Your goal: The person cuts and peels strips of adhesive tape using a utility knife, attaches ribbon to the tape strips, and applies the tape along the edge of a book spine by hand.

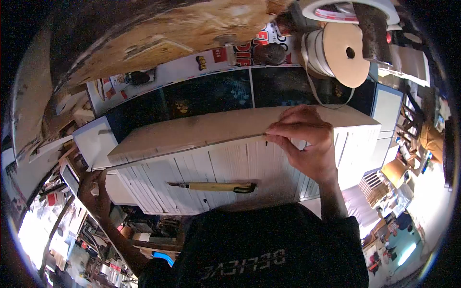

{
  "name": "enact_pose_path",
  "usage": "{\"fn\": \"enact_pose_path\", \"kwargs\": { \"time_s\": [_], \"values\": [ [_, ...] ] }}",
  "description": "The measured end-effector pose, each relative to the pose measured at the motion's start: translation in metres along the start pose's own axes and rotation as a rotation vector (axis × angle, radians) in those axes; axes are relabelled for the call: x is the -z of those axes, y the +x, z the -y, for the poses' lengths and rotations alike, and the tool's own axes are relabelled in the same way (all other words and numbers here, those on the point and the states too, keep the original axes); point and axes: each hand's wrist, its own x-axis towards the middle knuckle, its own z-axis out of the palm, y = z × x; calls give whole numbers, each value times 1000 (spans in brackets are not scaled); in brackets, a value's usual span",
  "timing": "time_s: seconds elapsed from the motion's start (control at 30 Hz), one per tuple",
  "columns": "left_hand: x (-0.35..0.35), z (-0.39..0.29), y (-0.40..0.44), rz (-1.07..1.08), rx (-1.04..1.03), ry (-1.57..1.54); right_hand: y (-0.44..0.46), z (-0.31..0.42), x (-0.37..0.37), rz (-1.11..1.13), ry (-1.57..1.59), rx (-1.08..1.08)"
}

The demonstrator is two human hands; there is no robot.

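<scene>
A long row of white, thin-layered blocks (225,161) lies in front of me, with a brown board (206,126) along its far side. My right hand (309,139) pinches at the board's near edge; a small dark tip shows below the fingertips, too small to name. Between my two hands a thin dark line follows that edge. At the left end of the row, my left hand (94,188) is in shadow with its fingers drawn together, and what they hold is hidden. A yellow-handled utility knife (221,187) rests on the white blocks, its blade pointing left.
A spool of pale ribbon (336,54) stands at the back right, its loose end hanging down. Rolls of tape (353,12) are above it. Dark printed panels (206,93) lie behind the board. A large wooden piece (158,38) overhangs the upper left.
</scene>
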Motion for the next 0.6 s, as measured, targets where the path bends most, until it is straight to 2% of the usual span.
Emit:
{"fn": "enact_pose_path", "kwargs": {
  "time_s": [0.07, 0.33, 0.47, 0.6],
  "values": [
    [-2, 4, -1, -70, -30, -5, 4, 7, -7, 21, -8, 16],
    [4, -5, 5, -100, -82, 96, 4, 14, -17, -10, 16, -13],
    [9, 26, 5, -127, -142, 79, 7, 13, -20, -14, 12, 32],
    [28, 82, 2, -113, -70, 94, 9, 15, -29, -6, 17, 42]
  ]
}}
